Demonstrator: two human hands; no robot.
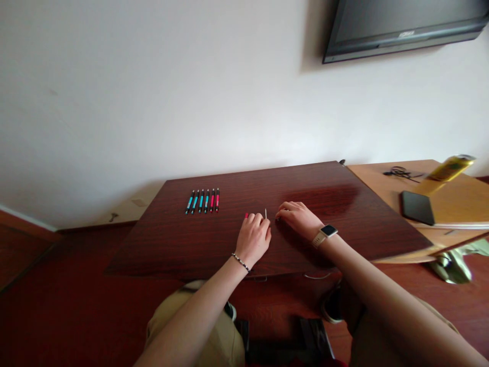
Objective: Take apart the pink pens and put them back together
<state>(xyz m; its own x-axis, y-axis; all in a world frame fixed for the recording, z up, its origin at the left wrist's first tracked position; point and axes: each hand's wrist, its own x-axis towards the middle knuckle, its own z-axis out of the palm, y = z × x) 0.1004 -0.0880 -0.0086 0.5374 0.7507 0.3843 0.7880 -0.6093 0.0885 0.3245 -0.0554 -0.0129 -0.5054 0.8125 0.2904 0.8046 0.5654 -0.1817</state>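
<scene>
Bent inward and nearly closed, the fingers of the left hand have hold of a thin white stick, which juts up beside the index finger just below the middle of the frame. Past the knuckles on that hand's other side shows a small pink piece; how firmly it is held cannot be told. Just to the right, the right hand hangs low with its fingertips drawn together, and whether they pinch anything cannot be told.

Left of centre, a row of six pens, four blue and two pink, lies side by side on the dark table. At the right edge, a paler table bears a black cable, a flat dark object and a blurred yellow can. A television fills the upper right corner.
</scene>
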